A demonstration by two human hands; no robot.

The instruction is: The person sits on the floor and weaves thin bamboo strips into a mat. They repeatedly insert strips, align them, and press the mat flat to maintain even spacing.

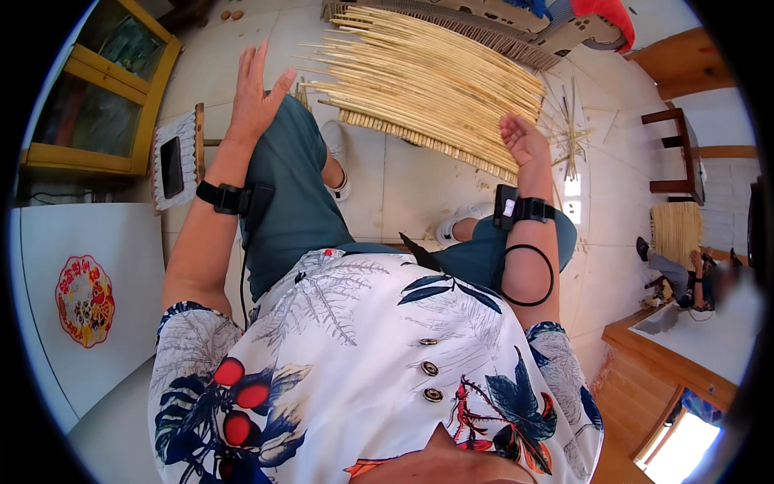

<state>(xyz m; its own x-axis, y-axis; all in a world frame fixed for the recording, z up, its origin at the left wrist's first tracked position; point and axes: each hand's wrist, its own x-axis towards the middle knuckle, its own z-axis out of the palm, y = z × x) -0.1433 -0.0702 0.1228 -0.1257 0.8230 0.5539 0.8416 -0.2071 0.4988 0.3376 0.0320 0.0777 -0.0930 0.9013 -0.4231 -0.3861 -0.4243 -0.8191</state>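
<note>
A mat of pale yellow stalks (435, 73), laid side by side with a thick bound edge toward me, is in front of my knees. Loose stalk ends stick out at its left side. My left hand (260, 97) is raised beside my left knee, with fingers stretched out and nothing in them. At the mat's right end is my right hand (526, 141), palm turned up and fingers loosely curled. I see nothing held in it; whether its fingertips touch the mat I cannot tell.
Loose stalks (571, 133) lie scattered on the tiled floor right of the mat. A phone (172, 167) rests on a cloth-covered stool at left, near a yellow cabinet (105, 89). A patterned sofa (516, 28) stands behind the mat. Another person (697, 278) sits far right with a similar mat.
</note>
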